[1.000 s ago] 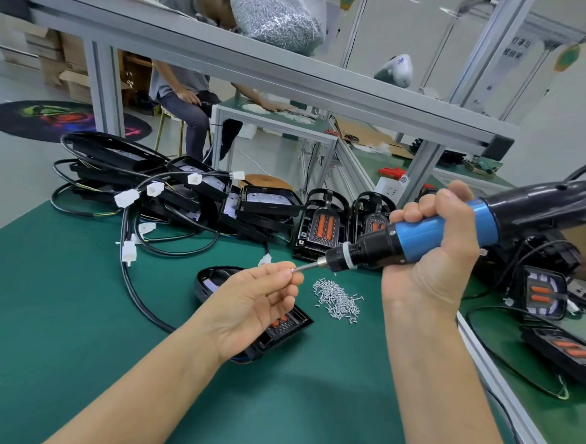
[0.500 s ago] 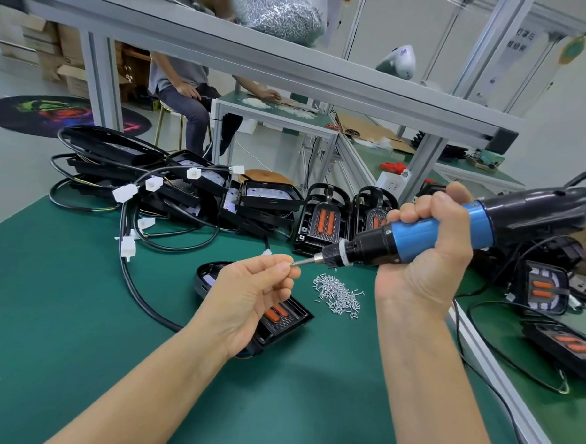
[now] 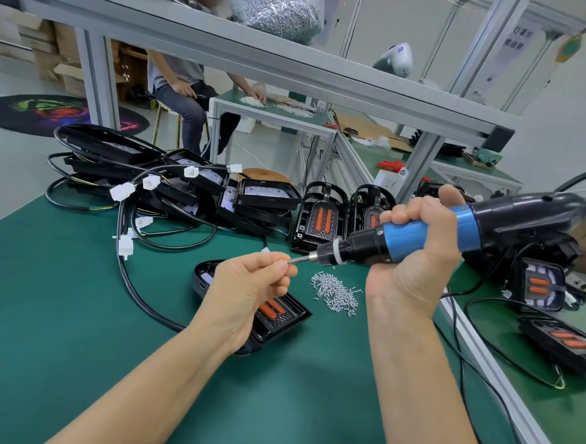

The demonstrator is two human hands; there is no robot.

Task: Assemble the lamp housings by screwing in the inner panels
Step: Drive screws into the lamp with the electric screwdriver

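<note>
My right hand (image 3: 413, 256) grips a blue and black electric screwdriver (image 3: 427, 235), held level with its bit pointing left. My left hand (image 3: 249, 286) pinches a small screw (image 3: 286, 261) against the bit's tip. Below my left hand a black lamp housing (image 3: 278, 316) lies flat on the green mat, its inner panel showing two orange strips; my hand hides part of it. A pile of small silver screws (image 3: 335, 291) lies on the mat just right of the housing.
A heap of black housings with cables and white connectors (image 3: 173, 197) fills the back left. Two housings (image 3: 321, 219) stand upright at the back centre. More housings (image 3: 542, 287) lie at the right past an aluminium rail (image 3: 499, 372). A seated person (image 3: 183, 88) works behind.
Both hands have kept their grip, the screw staying at the bit's tip. The camera view shifted slightly; the hands sit a little lower and left in the picture.
</note>
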